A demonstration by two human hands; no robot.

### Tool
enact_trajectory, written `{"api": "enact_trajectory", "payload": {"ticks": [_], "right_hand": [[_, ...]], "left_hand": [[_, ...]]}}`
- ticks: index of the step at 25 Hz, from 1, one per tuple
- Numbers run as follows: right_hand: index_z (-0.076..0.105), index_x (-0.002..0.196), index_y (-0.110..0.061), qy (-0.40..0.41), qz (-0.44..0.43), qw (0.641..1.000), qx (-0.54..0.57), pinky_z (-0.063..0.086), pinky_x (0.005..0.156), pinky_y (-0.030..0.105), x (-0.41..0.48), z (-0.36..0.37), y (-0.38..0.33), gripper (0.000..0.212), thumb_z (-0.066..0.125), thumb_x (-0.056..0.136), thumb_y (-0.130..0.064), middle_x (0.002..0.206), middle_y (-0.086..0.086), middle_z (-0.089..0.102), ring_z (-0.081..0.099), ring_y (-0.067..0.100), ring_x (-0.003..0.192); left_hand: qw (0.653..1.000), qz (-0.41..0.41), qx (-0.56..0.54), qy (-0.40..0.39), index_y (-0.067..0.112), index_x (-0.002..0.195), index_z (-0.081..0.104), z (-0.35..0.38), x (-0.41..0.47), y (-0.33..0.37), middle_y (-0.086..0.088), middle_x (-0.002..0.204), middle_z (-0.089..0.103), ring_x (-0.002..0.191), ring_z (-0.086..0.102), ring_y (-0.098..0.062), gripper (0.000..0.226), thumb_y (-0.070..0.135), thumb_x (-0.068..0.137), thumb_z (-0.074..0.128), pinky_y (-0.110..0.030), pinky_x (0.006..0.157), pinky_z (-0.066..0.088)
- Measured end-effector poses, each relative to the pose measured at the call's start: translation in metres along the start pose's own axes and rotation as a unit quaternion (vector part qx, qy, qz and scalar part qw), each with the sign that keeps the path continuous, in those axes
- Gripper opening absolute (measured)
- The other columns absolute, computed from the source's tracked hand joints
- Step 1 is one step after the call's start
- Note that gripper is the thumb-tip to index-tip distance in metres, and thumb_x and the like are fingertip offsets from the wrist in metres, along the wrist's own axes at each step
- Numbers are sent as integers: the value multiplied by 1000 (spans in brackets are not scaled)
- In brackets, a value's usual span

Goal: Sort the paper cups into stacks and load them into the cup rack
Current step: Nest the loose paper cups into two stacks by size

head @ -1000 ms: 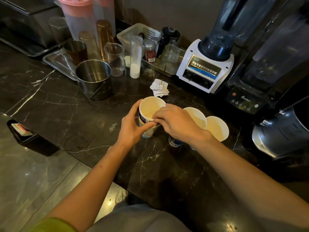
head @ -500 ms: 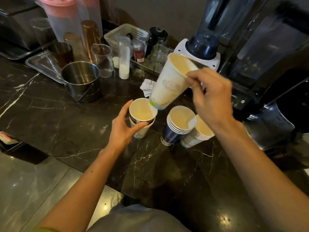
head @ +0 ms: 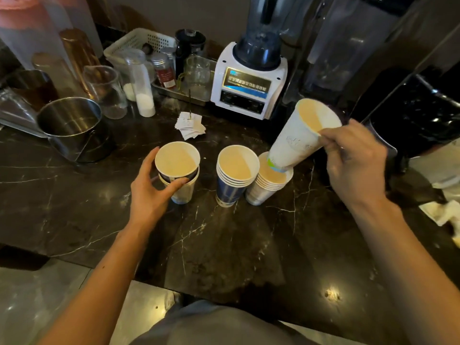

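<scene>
Three groups of paper cups stand on the dark marble counter (head: 224, 245). My left hand (head: 151, 188) grips a short mixed stack (head: 178, 168), a dark-banded cup nested in a white one. A stack of blue cups (head: 232, 180) stands in the middle. To its right is a stack of white cups (head: 266, 188). My right hand (head: 353, 158) pinches the rim of a tall white cup (head: 296, 140), tilted, its base resting in the mouth of the white stack. No cup rack is in view.
A white blender (head: 249, 80) stands behind the cups, with a dark machine (head: 413, 113) to the right. A steel pot (head: 72, 128), glass jars, a white basket (head: 139, 43) and folded paper slips (head: 190, 125) fill the back left. Crumpled paper (head: 443, 212) lies at the right.
My right hand lifted the white cup out of the stack in my left hand and carried it right. Its base now sits in the white stack.
</scene>
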State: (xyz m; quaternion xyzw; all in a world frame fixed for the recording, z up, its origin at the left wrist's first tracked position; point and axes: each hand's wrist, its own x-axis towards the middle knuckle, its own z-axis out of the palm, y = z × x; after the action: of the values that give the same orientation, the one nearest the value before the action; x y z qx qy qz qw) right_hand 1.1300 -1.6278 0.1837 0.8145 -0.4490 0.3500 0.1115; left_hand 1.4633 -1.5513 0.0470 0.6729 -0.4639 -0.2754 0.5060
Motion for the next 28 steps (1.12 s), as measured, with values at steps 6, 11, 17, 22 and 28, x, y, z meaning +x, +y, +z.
{"api": "enact_trajectory", "payload": {"ticks": [6,11,17,22,28], "right_hand": [[73,101,-11,-255,-3,966,53,41,107,48,-50,49,1,14,65,91,-10,95,5,73,65,24,93],[69,116,-13,-234,37,967,90,34,113,39,-28,46,-18,23,61,95,-21,113,3,69,60,18,109],[61,129,-17,-295,-103,939,144,34,105,31,24,76,-121,36,60,95,-28,125,3,64,53,18,119],[66,116,-26,-411,-165,893,73,38,107,43,26,130,-148,24,53,97,-33,109,-1,69,56,23,111],[72,105,-12,-169,-79,963,195,49,89,43,45,80,-127,18,59,95,-21,98,3,71,61,24,96]], "left_hand": [[1000,-5,4,-2,25,150,32,3,-2,4,2,154,40,140,39,-16,87,22,77,80,-17,102,36],[1000,-10,-8,-14,28,149,33,1,-1,7,4,152,41,139,39,-13,87,21,77,81,-13,101,37],[999,-17,-19,-45,29,152,25,-1,-7,5,5,154,39,141,37,-11,98,24,73,84,-41,116,36],[998,-28,-13,-55,18,152,27,0,-12,4,1,151,43,137,41,-9,96,20,74,83,-35,115,38],[997,-41,-1,-71,21,153,25,-4,-12,-3,1,155,39,140,41,-16,96,32,75,81,-45,114,38]]}}
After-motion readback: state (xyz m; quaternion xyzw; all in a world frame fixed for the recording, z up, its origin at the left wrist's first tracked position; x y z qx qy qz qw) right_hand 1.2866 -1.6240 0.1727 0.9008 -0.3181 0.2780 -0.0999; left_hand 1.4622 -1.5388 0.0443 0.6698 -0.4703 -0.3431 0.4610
